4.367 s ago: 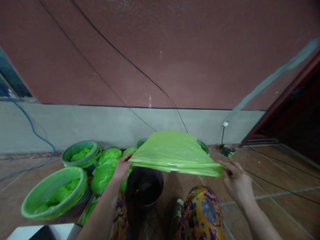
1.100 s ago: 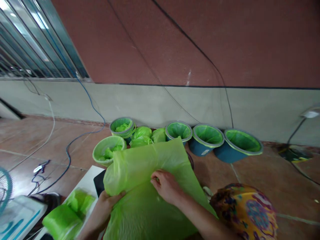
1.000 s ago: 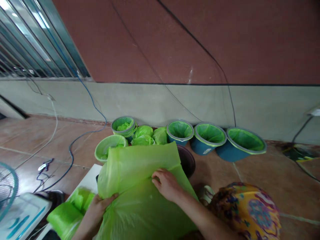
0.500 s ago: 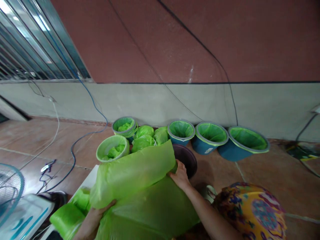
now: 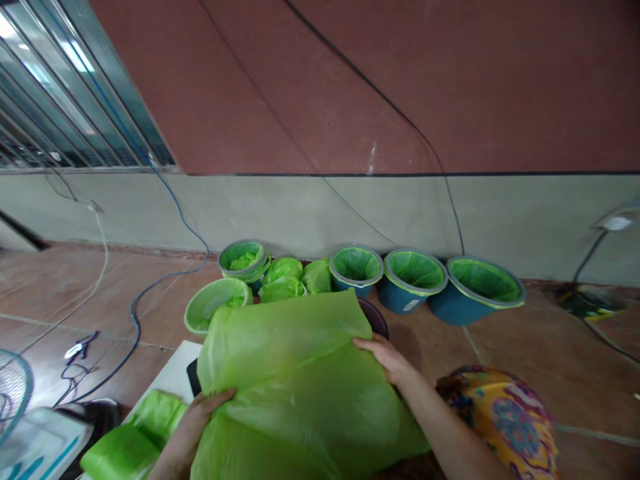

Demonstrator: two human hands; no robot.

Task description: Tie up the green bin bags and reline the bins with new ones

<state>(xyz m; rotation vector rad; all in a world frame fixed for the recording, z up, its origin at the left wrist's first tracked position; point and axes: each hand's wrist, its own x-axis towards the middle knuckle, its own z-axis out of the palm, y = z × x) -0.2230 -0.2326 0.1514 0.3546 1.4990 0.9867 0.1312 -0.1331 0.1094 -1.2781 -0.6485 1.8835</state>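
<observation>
A large green plastic bag (image 5: 300, 380) is stretched out in front of me, covering the lower middle of the view. On its left edge lies my left hand (image 5: 209, 408), closed with the thumb on the near face and other fingers hidden behind the plastic. My right hand (image 5: 383, 357) grips the opposite edge, higher up, its fingers partly out of sight. More folded green plastic bags (image 5: 127, 433) rest beside my left forearm on a white surface (image 5: 173, 370). Behind the bag's top edge, a dark purple bucket (image 5: 376, 319) shows only in part.
Along the wall stand several blue buckets (image 5: 405, 303) lined with green bags. Bundled green bags (image 5: 283, 277) and a light green basin (image 5: 193, 310) are to their left. A fan (image 5: 15, 393) and a blue cable (image 5: 137, 320) lie left. Yellow patterned cloth (image 5: 520, 420) is at right.
The bag's folded-over upper part now looks flatter and more spread out. My right hand has shifted rightward with its edge, and the view has turned slightly right.
</observation>
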